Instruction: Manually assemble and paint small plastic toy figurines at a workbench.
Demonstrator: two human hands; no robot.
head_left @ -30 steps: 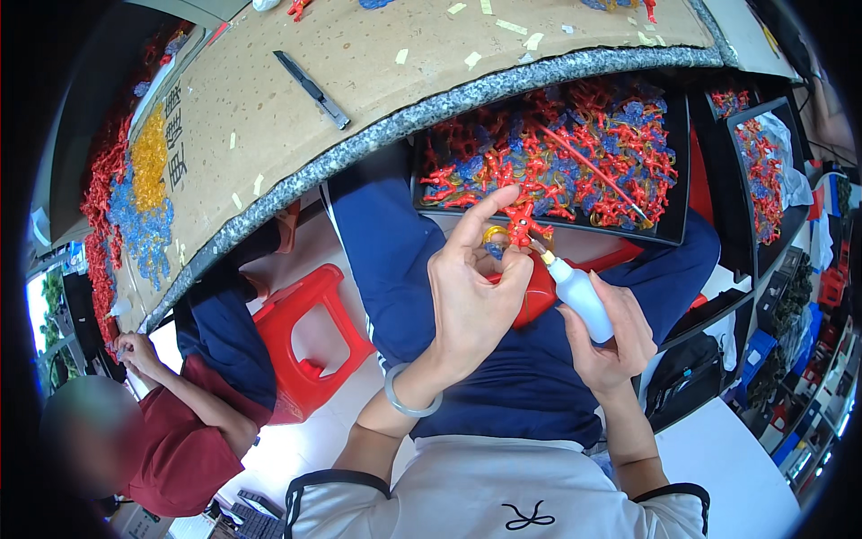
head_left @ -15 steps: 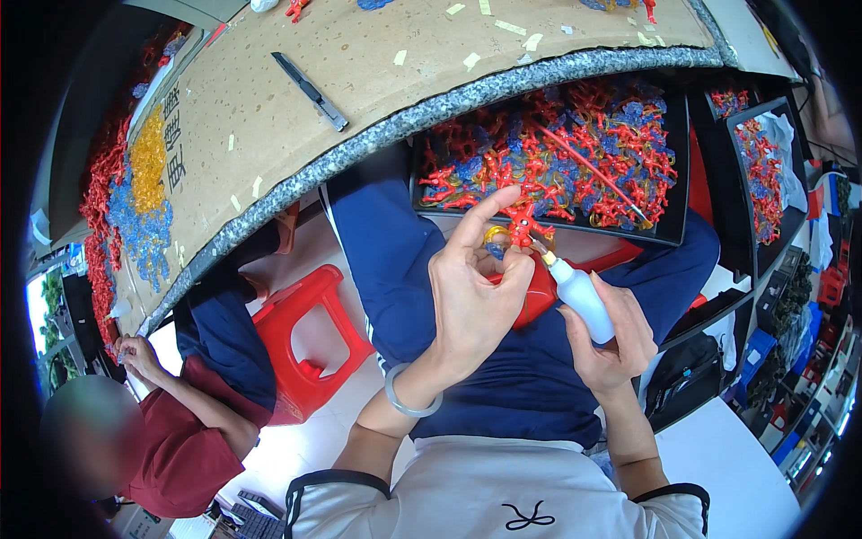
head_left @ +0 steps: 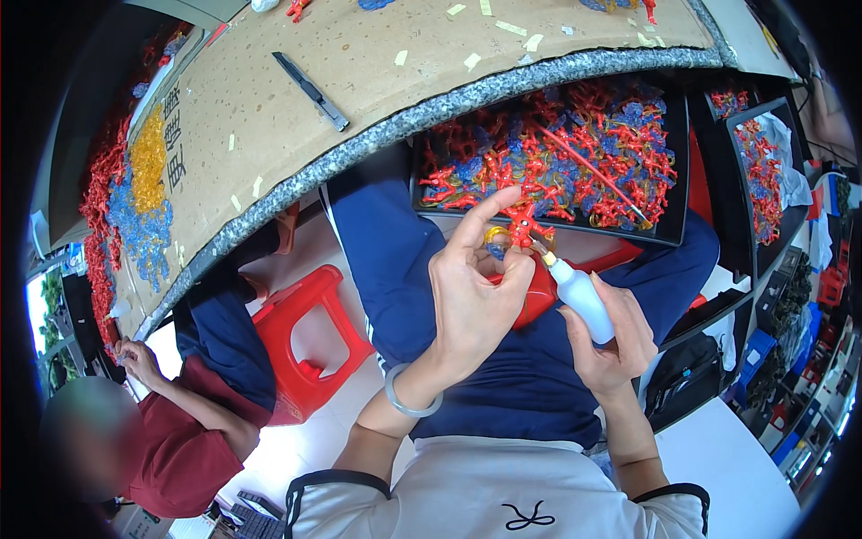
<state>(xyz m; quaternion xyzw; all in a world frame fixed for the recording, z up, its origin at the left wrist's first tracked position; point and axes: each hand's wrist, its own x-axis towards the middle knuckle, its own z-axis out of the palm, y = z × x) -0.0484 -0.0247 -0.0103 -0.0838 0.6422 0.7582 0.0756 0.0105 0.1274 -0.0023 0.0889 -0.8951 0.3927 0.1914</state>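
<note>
My left hand (head_left: 476,292) pinches a small red plastic figure (head_left: 520,225), with yellow and blue translucent bits beside it near my fingers. Wrapped in the fingers of my right hand (head_left: 620,341) is a white squeeze bottle (head_left: 584,302) with a yellowish collar. Its thin tip points up and left and meets or nearly meets the figure's lower side; actual contact is too small to tell. Just beyond both hands, a black tray (head_left: 681,171) rests over my lap, heaped with red figures and blue and yellow pieces. A thin red brush-like stick (head_left: 593,171) lies across the heap.
A cardboard-covered table (head_left: 359,54) with a grey speckled edge curves ahead, holding a utility knife (head_left: 310,92) and tape scraps. Piles of yellow pieces (head_left: 148,166) and blue pieces (head_left: 139,225) lie at left. A co-worker (head_left: 193,431) sits there, near a red stool (head_left: 310,350). Another filled tray (head_left: 763,180) stands at right.
My hands, the figure and the bottle hold almost the same place. At the left, the co-worker's hand has shifted very slightly.
</note>
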